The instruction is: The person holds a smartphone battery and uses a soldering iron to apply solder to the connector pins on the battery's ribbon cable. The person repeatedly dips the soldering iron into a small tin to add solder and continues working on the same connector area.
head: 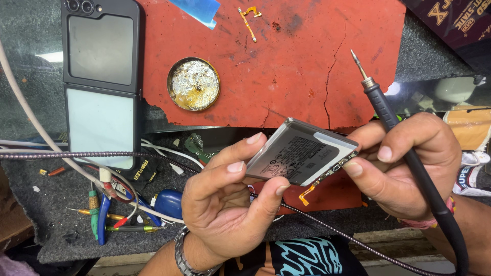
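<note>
A flat grey phone battery [299, 152] with a small orange flex cable hanging from its lower edge is held up between both hands. My left hand [230, 197] grips its left and lower edges with fingers and thumb. My right hand [404, 163] pinches its right edge and also holds a black soldering iron [404, 148], whose metal tip points up and away over the mat.
A cracked red work mat [286, 61] carries a round tin of solder residue [194, 84] and a small orange flex strip [248, 19]. An opened folding phone [101, 82] lies at left. Tweezers, pliers, cables and a braided cord [76, 155] crowd the lower left.
</note>
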Demonstrator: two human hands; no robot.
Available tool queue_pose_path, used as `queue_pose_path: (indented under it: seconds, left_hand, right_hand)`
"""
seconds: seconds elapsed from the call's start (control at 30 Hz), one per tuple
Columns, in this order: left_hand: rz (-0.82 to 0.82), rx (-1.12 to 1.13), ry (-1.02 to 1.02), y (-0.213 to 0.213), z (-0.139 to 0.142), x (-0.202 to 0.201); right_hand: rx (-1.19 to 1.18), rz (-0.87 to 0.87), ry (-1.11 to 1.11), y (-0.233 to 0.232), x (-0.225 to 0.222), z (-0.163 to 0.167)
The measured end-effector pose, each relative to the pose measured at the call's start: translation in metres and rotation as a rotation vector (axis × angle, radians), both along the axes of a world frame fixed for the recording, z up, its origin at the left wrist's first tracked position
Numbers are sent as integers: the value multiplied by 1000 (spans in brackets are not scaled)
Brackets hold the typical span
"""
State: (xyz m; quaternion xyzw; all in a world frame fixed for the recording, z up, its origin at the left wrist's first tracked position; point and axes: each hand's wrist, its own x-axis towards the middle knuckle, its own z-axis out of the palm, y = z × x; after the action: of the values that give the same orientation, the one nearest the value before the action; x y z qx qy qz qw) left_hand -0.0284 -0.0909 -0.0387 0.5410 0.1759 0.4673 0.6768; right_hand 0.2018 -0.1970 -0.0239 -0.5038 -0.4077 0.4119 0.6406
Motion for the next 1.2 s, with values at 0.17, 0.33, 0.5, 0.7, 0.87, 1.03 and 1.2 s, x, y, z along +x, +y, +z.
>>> queue_pose_path:
  seconds: [0.17,0.33,0.5,0.7,0.87,1.03,1.2]
  left_hand:
    - [-2,-38,-7,0,1,0]
    - [-34,-138,-41,3,1,0]
    - [99,-120,12,5,0,2]
    - [202,32,87,10,-2,4]
    - [289,129,150,15,-7,12]
    - [303,153,162,17,-9,15]
    - [298,170,165,17,-9,17]
  right_hand:
    - [-2,2,2,-1,0,0]
    - [-49,-36,-3,1,-2,0]
    - [12,-12,-39,5,-2,8]
    - [180,2,-195,24,-1,14]
    - [243,-24,-498,39,4,18]
    - [59,-30,-771,36,7,29]
    - [96,-32,-861,40,3,26]
